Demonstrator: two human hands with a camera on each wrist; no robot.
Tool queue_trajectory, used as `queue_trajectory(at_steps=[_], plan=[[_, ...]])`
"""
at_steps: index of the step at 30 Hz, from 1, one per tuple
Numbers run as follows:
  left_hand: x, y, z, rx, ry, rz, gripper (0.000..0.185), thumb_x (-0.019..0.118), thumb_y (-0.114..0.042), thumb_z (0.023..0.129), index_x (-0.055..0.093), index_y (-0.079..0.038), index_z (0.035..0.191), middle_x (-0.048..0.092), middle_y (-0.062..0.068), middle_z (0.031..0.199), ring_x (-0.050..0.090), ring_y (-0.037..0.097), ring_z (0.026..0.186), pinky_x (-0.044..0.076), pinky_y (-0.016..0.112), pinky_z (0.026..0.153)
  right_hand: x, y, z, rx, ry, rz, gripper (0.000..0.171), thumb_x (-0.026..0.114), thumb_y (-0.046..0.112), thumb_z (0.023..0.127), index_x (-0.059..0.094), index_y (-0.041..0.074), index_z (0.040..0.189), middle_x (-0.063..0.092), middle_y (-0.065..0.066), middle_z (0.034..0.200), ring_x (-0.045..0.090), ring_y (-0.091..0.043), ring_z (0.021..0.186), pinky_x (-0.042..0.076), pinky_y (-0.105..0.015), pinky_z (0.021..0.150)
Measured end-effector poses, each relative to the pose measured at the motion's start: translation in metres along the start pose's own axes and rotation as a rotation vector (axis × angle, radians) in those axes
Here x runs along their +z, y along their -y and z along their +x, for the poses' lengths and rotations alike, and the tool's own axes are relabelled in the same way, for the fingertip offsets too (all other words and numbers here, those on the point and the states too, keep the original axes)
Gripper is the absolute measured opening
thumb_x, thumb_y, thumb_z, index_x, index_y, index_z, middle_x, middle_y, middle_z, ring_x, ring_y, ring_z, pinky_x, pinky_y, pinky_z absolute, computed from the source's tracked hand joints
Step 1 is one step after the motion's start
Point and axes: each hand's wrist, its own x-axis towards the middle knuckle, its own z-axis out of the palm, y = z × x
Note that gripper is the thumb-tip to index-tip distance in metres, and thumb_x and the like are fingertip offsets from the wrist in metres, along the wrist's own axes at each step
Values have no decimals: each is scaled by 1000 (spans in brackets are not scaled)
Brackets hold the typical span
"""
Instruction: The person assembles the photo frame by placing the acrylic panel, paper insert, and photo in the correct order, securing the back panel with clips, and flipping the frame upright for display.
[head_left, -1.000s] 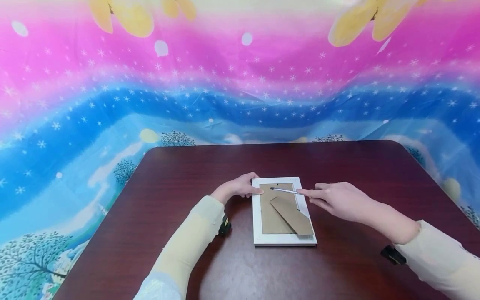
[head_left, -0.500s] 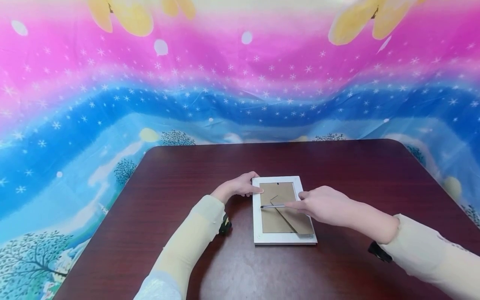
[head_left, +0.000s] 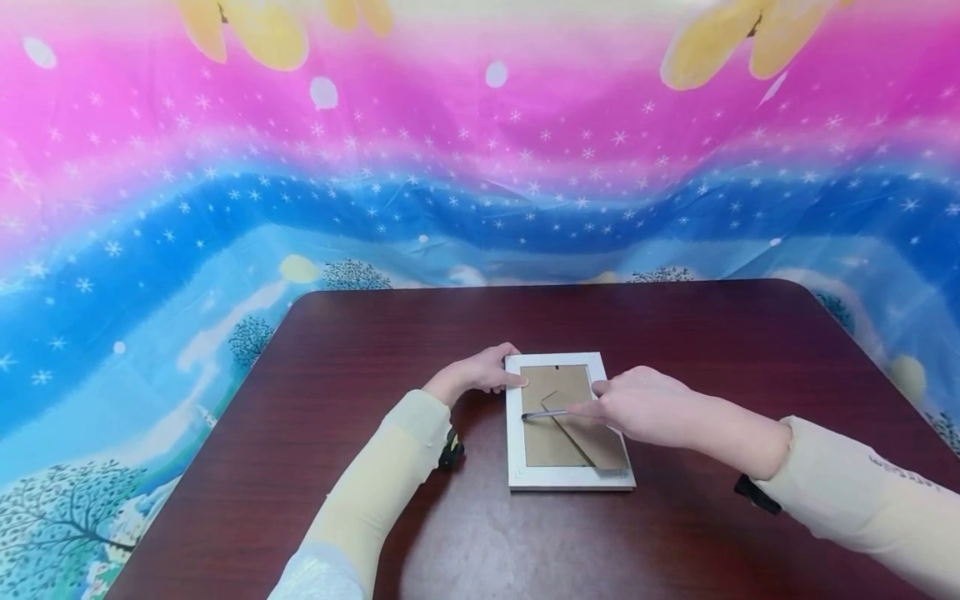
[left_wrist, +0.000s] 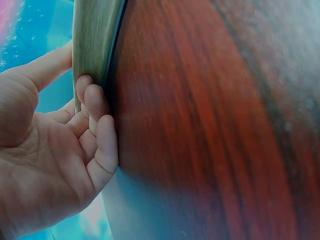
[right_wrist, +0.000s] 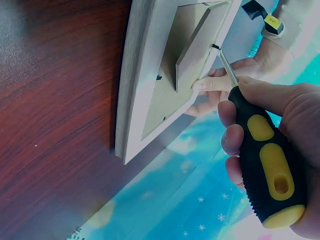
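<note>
My right hand point(head_left: 637, 408) has its fingers point(right_wrist: 231, 140) wrapped tight round the black-and-yellow handle of a screwdriver point(right_wrist: 262, 160), the thin steel shaft point(head_left: 545, 413) reaching leftward so that its tip sits at the left inner edge of the backing board, seemingly at a small retaining tab, though the tab itself is too small for me to make out. My left hand point(head_left: 480, 372) rests at the upper left corner of the white picture frame point(head_left: 570, 478); its fingers point(left_wrist: 95, 115) are curled against the frame's outer edge, the thumb laid over the top of the rim, a hold that I judge keeps the frame from sliding while the tool bears on it.

The frame lies face down near the middle of the dark reddish-brown surface point(head_left: 675, 325), its brown cardboard backing board point(head_left: 543, 442) upward and the folding easel stand point(head_left: 592, 442) lying slantwise across it toward the lower right corner. That position puts the fastenings within the tool's reach.

Cream sleeves cover both forearms; grey lettering runs along the right sleeve point(head_left: 900, 479), too blurred for me to read. Black wrist-camera mounts show under each arm. Behind the surface hangs a pink-and-blue backdrop point(head_left: 480, 167) printed with snowflakes and trees. No brand mark is visible on the frame or the tool.
</note>
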Motion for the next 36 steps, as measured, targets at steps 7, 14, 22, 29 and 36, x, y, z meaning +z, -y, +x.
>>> queue_trajectory(at_steps=[7,14,22,29,36], plan=[[1,-1,-2,-7,-1,6,38,68,-18,93,47,-6,123,50,6,75,45,17,57,36,26,51,-1,4,2,5,19,-23,57,69,-8,73,70,25,121,40,7,63,25,-7,42,23,-20,41],[2,-1,-2,-21,1,-3,40,67,-17,94,46,-6,126,49,7,75,43,17,56,34,26,49,1,5,5,-12,36,-19,57,70,-11,73,71,22,119,39,8,59,26,-6,43,24,-20,42],[1,-3,-2,-7,-5,19,40,68,-16,93,46,-6,125,49,6,74,43,16,55,33,25,47,0,5,2,-18,40,-25,51,71,-8,76,71,20,119,40,6,59,29,-6,44,27,-22,41],[1,-3,-1,2,-9,37,40,67,-15,93,46,-4,126,48,6,73,43,16,54,33,25,47,14,3,-9,4,31,-10,56,69,-10,73,70,20,120,45,5,65,27,-6,43,25,-22,40],[1,-2,0,7,-13,30,40,67,-15,93,46,-4,125,48,6,73,43,17,55,34,25,47,43,-1,-25,8,-13,48,58,72,-6,75,65,18,128,39,7,67,21,-6,45,23,-19,41]])
